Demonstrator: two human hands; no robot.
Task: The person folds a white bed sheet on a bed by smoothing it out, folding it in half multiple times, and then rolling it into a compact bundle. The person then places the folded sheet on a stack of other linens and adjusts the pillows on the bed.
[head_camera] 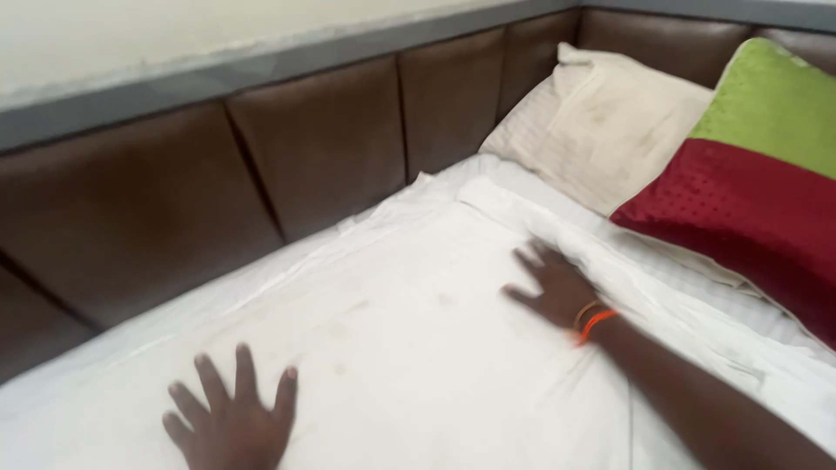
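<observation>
White sheet [409, 339] under spread fingers [246, 376]

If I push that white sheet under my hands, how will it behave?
The white sheet probably bunches rather than slides whole: it is thin and creased near the right hand. Likely light and floppy. The left hand lies flat on it.

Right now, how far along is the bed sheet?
Done: the white sheet covers the mattress up to the brown padded wall. In hand: the left hand and right hand press flat on it, fingers spread. Left: creases remain near the white pillow and the red and green pillow.
</observation>
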